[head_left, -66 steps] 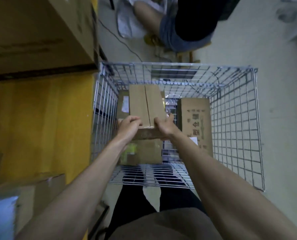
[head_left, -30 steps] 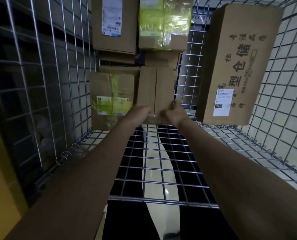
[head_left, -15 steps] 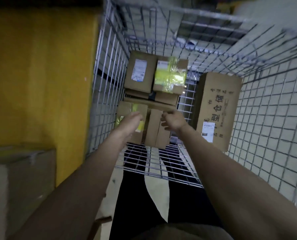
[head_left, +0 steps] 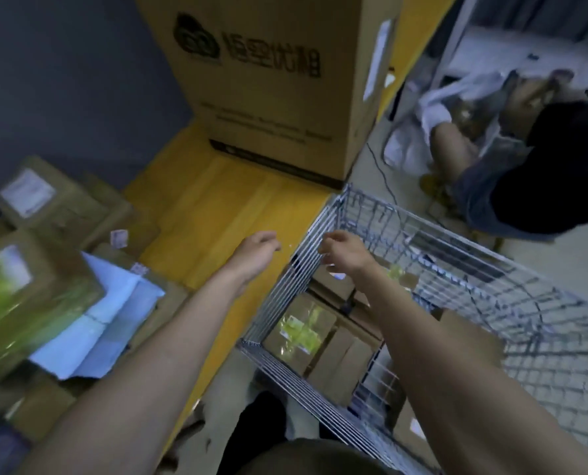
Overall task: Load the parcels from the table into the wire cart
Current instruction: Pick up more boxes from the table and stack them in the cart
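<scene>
Down in the wire cart (head_left: 323, 234) on the right, several cardboard parcels (head_left: 333, 337) already lie packed, one bound in yellow tape. Over the yellow table (head_left: 224, 200), the left hand (head_left: 255, 250) hangs empty with fingers loosely curled; the right hand (head_left: 345, 250) hovers above the cart's left rim, likewise relaxed and holding nothing. At the near left, more parcels (head_left: 45, 207) and a pale blue mailer (head_left: 107, 313) wait on the table, so by my judgement the loading is only partly done.
</scene>
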